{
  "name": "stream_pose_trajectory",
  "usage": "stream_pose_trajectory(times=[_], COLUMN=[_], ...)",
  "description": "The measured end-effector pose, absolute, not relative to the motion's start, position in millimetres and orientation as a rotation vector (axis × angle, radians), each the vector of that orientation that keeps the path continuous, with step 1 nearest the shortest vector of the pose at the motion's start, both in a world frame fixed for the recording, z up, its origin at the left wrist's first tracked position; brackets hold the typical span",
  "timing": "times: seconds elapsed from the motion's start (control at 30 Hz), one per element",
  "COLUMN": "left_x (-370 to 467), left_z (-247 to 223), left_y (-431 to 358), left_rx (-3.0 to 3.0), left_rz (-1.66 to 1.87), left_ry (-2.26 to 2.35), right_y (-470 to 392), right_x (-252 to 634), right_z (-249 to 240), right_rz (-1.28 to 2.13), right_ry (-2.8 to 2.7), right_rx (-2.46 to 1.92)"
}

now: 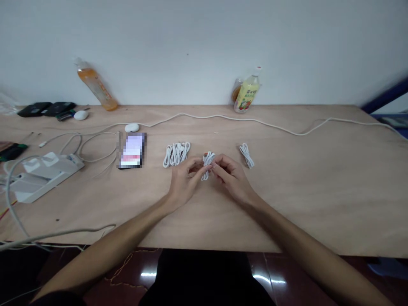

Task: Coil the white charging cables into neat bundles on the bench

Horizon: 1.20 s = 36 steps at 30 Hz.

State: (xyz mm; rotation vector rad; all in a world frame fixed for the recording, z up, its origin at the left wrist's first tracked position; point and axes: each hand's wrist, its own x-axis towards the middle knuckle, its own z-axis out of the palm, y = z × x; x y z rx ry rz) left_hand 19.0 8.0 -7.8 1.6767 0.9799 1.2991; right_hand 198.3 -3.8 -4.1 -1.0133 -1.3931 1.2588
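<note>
Between my two hands a white cable (208,158), folded into a small bundle, is held just above the wooden table (306,182). My left hand (186,176) pinches it from the left, thumb across its middle. From the other side, the thumb and fingers of my right hand (232,175) close on the same bundle. A bit of red shows near its top; what that is I cannot make out. Several coiled white cables (176,154) lie in a row just left of my left hand. One more white cable coil (246,155) rests beyond my right hand.
At the left are a phone (132,151), a white earbud case (131,128) and a power strip (47,178) with plugs. A long white cord (229,117) crosses the table. Against the wall lean an orange drink bottle (97,87) and a yellow-labelled bottle (247,93).
</note>
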Motion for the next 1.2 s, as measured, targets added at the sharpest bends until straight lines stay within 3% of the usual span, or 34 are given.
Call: stream_pose_trajectory(times=[0.17, 0.47, 0.73, 0.87, 1.07, 1.2], left_x=[20, 19, 17, 15, 9, 6], left_z=[0, 11, 14, 14, 4, 1], left_y=[7, 10, 11, 9, 7, 9], left_rx=[1.512, 1.07, 0.815, 1.153, 2.019, 2.269], left_rz=[1.227, 0.936, 0.897, 0.941, 1.218, 1.353], left_ry=[1.027, 0.856, 0.896, 0.901, 1.006, 0.95], right_y=[-2, 0, 1, -2, -5, -4], right_x=[199, 209, 215, 211, 204, 204], right_z=[-6, -6, -13, -9, -1, 1], right_rz=[1.201, 0.614, 0.381, 0.45, 0.822, 0.998], right_ry=[-1.431, -1.869, -2.03, -1.943, -1.641, -1.523], right_rx=[-1.012, -0.97, -0.871, -0.914, -1.041, -1.046])
